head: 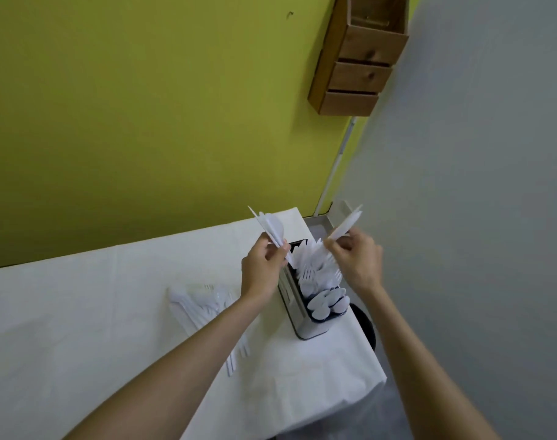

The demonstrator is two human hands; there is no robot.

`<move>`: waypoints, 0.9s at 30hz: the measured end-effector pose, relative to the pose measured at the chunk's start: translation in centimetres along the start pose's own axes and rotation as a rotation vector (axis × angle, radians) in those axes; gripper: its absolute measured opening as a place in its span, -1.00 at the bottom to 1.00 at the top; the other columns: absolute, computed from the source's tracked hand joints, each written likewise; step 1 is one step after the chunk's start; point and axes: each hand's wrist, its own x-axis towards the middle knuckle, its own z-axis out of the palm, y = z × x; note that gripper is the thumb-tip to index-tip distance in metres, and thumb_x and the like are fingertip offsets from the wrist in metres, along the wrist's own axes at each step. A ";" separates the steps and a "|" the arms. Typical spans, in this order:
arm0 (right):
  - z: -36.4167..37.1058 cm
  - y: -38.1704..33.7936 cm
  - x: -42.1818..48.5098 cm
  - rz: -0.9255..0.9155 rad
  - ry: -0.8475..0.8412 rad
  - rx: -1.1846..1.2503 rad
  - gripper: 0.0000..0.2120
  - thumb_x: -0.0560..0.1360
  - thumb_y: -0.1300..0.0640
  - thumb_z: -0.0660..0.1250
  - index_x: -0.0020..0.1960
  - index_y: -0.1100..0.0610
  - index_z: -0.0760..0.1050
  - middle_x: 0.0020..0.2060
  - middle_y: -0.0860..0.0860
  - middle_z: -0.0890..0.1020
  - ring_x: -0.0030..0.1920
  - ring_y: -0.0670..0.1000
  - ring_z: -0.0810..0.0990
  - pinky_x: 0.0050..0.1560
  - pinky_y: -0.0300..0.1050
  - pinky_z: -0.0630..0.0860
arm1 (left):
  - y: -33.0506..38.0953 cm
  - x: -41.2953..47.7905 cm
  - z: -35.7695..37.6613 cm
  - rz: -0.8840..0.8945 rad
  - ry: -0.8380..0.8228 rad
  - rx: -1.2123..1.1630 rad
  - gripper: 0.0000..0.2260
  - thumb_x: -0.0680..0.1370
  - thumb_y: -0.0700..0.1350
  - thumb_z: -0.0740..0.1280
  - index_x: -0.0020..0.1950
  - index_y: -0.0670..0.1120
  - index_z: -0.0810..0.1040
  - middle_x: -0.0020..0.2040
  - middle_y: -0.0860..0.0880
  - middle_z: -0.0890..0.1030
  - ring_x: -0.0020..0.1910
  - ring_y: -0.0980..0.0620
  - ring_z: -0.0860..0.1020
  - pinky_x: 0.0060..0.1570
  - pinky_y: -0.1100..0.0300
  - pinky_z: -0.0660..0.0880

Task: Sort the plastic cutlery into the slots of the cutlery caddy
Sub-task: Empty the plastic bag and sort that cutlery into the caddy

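1. My two bare forearms come in from the bottom edge, nearest the camera, both reaching up toward the caddy.
2. Left hand [264, 268]: fingers closed around a small fan of white plastic cutlery [271, 228]. I can make out one spoon bowl and some thin handles or blades sticking up and left. Exact count not readable.
3. Right hand [356, 258]: fingertips pinched on a single white plastic piece [345, 227], angled up and to the right. Looks like a knife, but I can't say for sure.
4. Both hands sit above the far end of the cutlery caddy [302, 322], one on each side.
5. Caddy: metallic, upright, on the white tablecloth [80, 328] near the table's right edge. Slots run front to back.
6. Nearest slot holds white spoons [326, 303], bowls up. Slot behind it holds forks [312, 274], tines up. Farthest slot has more white pieces; type unclear, partly behind my hands.
7. Unsorted pile [204, 312]: loose white cutlery lying flat on the cloth, left of the caddy, partly under my left forearm. A few handles poke out below the arm.
8. Background: yellow-green wall behind the table, grey wall to the right, wooden drawer unit [356, 58] mounted high near the corner.
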 end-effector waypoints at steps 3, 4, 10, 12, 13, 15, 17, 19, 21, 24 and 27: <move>1.1 1.1 0.1 -0.118 -0.147 -0.189 -0.91 0.47 0.09 0.44 -0.04 0.06 0.64 -0.16 -0.02 0.68 -0.01 0.02 0.56 -0.12 -0.20 0.44 | -0.6 -0.1 1.1 0.071 -0.043 0.234 -0.92 0.53 0.01 0.34 -0.02 0.04 0.55 -0.17 0.02 0.66 -0.12 -0.01 0.63 -0.03 0.02 0.60; 1.3 1.5 0.3 -0.123 -0.188 -0.251 -0.89 0.47 0.06 0.42 -0.03 0.05 0.64 -0.14 0.01 0.67 0.03 0.09 0.49 -0.07 -0.08 0.43 | -0.7 -0.1 1.4 0.103 -0.064 0.314 -0.90 0.55 -0.02 0.33 0.01 -0.02 0.56 -0.14 -0.01 0.65 -0.12 -0.02 0.62 -0.06 0.07 0.56; 0.2 2.1 0.7 -0.177 -0.199 -0.155 -0.67 0.49 -0.29 0.23 -0.03 -0.05 0.54 -0.05 -0.08 0.59 0.05 0.03 0.47 0.08 -0.04 0.44 | -1.7 0.4 2.8 0.272 -0.142 0.610 -0.84 0.61 -0.10 0.25 0.10 -0.14 0.53 -0.05 -0.08 0.60 -0.12 -0.04 0.52 -0.16 0.17 0.42; -0.1 1.3 0.5 -0.196 -0.159 0.001 -0.69 0.56 -0.19 0.24 0.20 -0.05 0.48 0.05 -0.15 0.58 0.08 -0.07 0.48 0.05 -0.18 0.44 | -1.9 0.6 3.2 0.292 -0.155 0.660 -0.86 0.62 -0.13 0.22 0.07 -0.17 0.52 -0.02 -0.10 0.60 -0.08 -0.08 0.53 -0.13 0.12 0.46; -0.1 1.0 0.5 -0.208 -0.152 0.035 -0.70 0.59 -0.14 0.22 0.25 -0.04 0.44 0.03 -0.13 0.59 0.03 -0.06 0.49 0.02 -0.16 0.46 | -2.1 0.8 3.3 0.299 -0.156 0.681 -0.87 0.62 -0.17 0.21 0.05 -0.17 0.52 -0.02 -0.12 0.61 -0.07 -0.12 0.54 -0.11 0.07 0.48; 0.3 1.0 0.9 -0.219 -0.138 0.017 -0.85 0.63 -0.04 0.20 0.11 -0.01 0.47 -0.16 0.02 0.62 -0.17 0.05 0.52 -0.11 0.03 0.49 | -2.7 1.0 3.3 0.299 -0.157 0.715 -0.89 0.60 -0.22 0.21 0.01 -0.18 0.52 -0.04 -0.16 0.62 -0.10 -0.18 0.53 -0.14 0.01 0.49; 0.5 1.1 1.2 -0.196 -0.159 -0.021 -0.85 0.63 0.03 0.22 -0.08 0.06 0.44 -0.30 0.09 0.56 -0.29 0.08 0.47 -0.22 0.05 0.47 | -3.0 0.9 3.3 0.278 -0.142 0.720 -0.89 0.60 -0.20 0.22 0.02 -0.19 0.52 -0.04 -0.16 0.62 -0.11 -0.17 0.52 -0.17 0.05 0.46; 0.5 1.1 1.4 -0.183 -0.172 -0.014 -0.77 0.61 0.07 0.26 -0.22 0.04 0.40 -0.37 0.03 0.51 -0.36 -0.05 0.39 -0.30 -0.05 0.36 | -3.1 0.7 3.4 0.278 -0.121 0.720 -0.86 0.62 -0.14 0.22 0.06 -0.17 0.51 -0.03 -0.14 0.61 -0.08 -0.14 0.51 -0.13 0.03 0.48; 0.1 0.6 1.6 -0.181 -0.131 0.055 -0.69 0.60 0.09 0.28 -0.30 -0.04 0.32 -0.37 0.08 0.52 -0.38 -0.04 0.34 -0.34 -0.13 0.26 | -3.2 0.6 3.6 0.277 -0.095 0.719 -0.87 0.62 -0.12 0.22 0.04 -0.17 0.50 -0.04 -0.13 0.60 -0.07 -0.13 0.50 -0.11 0.01 0.48; 0.1 0.5 2.2 -0.220 -0.194 0.006 -0.81 0.60 0.09 0.28 -0.18 0.09 0.44 -0.22 0.08 0.63 -0.25 0.05 0.51 -0.25 -0.12 0.35 | -3.3 0.4 3.6 0.281 -0.075 0.719 -0.85 0.62 -0.10 0.22 0.00 -0.17 0.49 -0.07 -0.13 0.59 -0.10 -0.11 0.50 -0.15 0.04 0.47; 0.5 1.4 1.6 -0.229 -0.367 -0.032 -0.77 0.63 0.08 0.21 0.24 0.08 0.49 0.21 -0.06 0.61 0.20 -0.04 0.57 0.12 -0.15 0.48 | -3.5 0.2 3.3 0.289 -0.088 0.708 -0.83 0.62 -0.09 0.22 0.02 -0.18 0.51 -0.05 -0.13 0.58 -0.07 -0.10 0.51 -0.09 0.01 0.49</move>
